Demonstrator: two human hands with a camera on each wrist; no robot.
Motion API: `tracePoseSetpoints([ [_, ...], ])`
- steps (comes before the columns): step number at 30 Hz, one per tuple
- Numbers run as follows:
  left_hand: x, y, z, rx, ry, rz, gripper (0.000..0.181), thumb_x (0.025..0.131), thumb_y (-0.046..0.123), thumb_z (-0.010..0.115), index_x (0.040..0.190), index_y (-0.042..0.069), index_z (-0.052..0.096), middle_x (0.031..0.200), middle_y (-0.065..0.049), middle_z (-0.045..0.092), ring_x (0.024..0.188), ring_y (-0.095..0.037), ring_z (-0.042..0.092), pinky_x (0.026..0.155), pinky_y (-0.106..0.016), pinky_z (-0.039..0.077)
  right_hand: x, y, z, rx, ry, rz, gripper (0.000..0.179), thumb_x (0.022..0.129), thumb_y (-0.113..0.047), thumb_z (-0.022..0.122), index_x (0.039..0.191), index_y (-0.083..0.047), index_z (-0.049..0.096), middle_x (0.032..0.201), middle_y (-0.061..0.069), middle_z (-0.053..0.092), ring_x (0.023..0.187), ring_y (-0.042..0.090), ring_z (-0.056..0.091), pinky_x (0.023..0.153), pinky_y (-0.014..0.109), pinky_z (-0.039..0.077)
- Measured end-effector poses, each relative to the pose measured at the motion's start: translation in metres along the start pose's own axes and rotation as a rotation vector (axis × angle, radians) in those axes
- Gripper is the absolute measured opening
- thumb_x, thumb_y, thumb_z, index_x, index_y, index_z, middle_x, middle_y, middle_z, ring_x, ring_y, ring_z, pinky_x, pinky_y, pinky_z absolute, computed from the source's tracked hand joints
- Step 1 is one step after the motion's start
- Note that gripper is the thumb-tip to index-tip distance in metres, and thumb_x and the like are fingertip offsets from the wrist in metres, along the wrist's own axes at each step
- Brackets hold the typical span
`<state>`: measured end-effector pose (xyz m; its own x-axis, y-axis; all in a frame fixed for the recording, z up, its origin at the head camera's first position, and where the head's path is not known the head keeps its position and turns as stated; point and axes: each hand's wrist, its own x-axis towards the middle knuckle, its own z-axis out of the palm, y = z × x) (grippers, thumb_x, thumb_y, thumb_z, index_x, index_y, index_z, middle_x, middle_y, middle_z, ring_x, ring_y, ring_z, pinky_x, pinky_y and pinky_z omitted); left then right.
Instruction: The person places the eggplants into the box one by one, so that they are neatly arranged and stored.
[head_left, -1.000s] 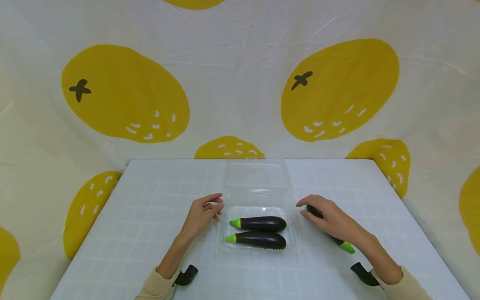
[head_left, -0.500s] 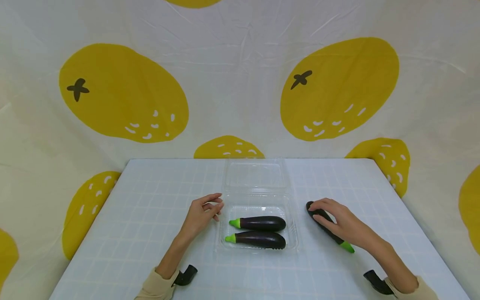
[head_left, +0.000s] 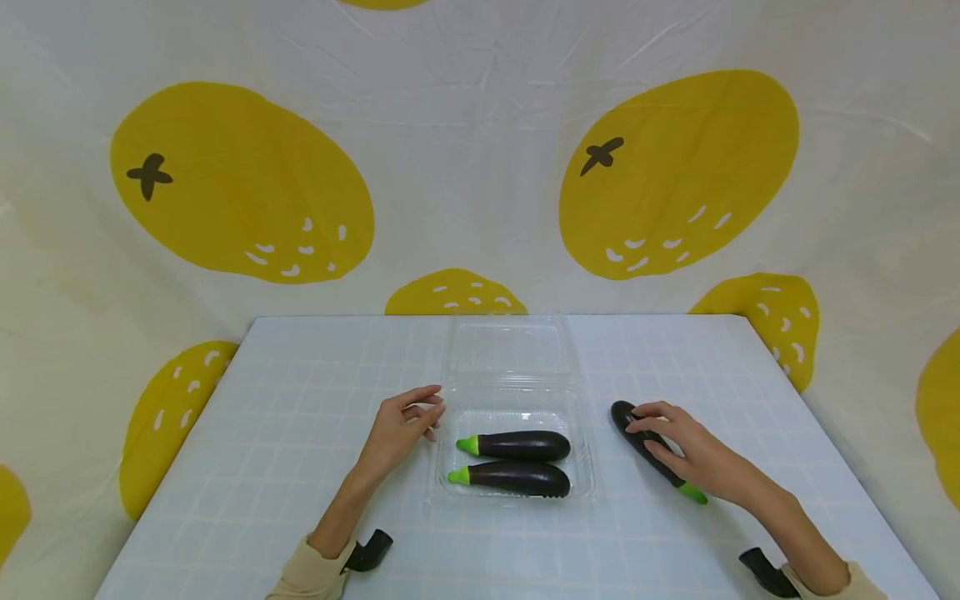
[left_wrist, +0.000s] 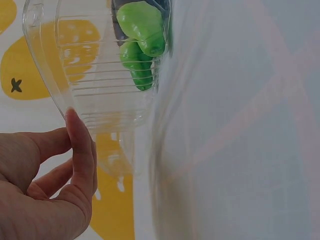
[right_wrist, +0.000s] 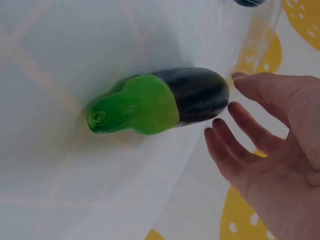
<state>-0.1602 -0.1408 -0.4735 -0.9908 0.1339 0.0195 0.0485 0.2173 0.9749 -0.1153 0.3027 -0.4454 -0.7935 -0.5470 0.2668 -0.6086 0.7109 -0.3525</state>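
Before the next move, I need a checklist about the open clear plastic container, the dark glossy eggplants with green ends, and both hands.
1. Clear plastic lid open: ok, folded back.
2. Rear eggplant and front eggplant inside container: ok, side by side.
3. Room for another: cannot tell; narrow bare strip behind them.
4. Right hand gripping loose eggplant: not ok; fingers loosely spread, contact unclear.
5. Left hand steadying container: cannot tell; fingertips at its left rim.

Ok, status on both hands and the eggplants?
Left hand beside clear container, contact unclear. Right hand over loose eggplant, not gripping. Two eggplants lie inside, lid folded back. Container's right wall stands between them and the loose one.
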Motion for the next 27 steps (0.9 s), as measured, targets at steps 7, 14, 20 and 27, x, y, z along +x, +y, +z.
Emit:
tracePoseSetpoints([
  [7,-0.0007,-0.0001,0.0002,-0.005,-0.006,-0.002,0.042,0.096,0.009,0.073,0.134,-0.006,0.063,0.112,-0.020,0.069,0.061,-0.021,0.067,0.065,-0.023,0.057,-0.0023,0.0028,0.0001,-0.005,-0.078,0.042,0.038,0.090,0.010,0.070,0.121,-0.011,0.073,0.140,0.019,0.052,0.120,0.039,0.056,0.089,0.050,0.054],
  [14,0.0000,-0.0010,0.0005,-0.006,-0.004,-0.005,0.042,0.096,0.009,0.073,0.134,-0.006,0.063,0.111,-0.019,0.069,0.061,-0.021,0.067,0.064,-0.023,0.056,-0.0033,0.0048,-0.0014,0.001,-0.101,0.037,0.042,0.090,0.011,0.069,0.125,-0.011,0.070,0.143,0.019,0.047,0.121,0.040,0.055,0.087,0.047,0.055],
  [20,0.0000,-0.0005,0.0004,-0.004,-0.003,-0.004,0.042,0.096,0.008,0.073,0.134,-0.006,0.063,0.111,-0.019,0.069,0.062,-0.019,0.066,0.065,-0.026,0.058,-0.0027,0.0066,-0.0051,-0.002,-0.131,0.038,0.049,0.087,0.017,0.065,0.126,-0.012,0.069,0.144,0.018,0.046,0.119,0.035,0.055,0.089,0.040,0.056],
  [27,-0.0003,0.0000,0.0004,-0.009,-0.004,-0.002,0.042,0.096,0.008,0.073,0.134,-0.007,0.063,0.112,-0.020,0.069,0.063,-0.020,0.067,0.065,-0.028,0.059,-0.0026,0.0084,-0.0076,-0.001,-0.162,0.035,0.050,0.086,0.018,0.066,0.126,-0.011,0.070,0.144,0.020,0.047,0.118,0.035,0.056,0.089,0.039,0.056],
])
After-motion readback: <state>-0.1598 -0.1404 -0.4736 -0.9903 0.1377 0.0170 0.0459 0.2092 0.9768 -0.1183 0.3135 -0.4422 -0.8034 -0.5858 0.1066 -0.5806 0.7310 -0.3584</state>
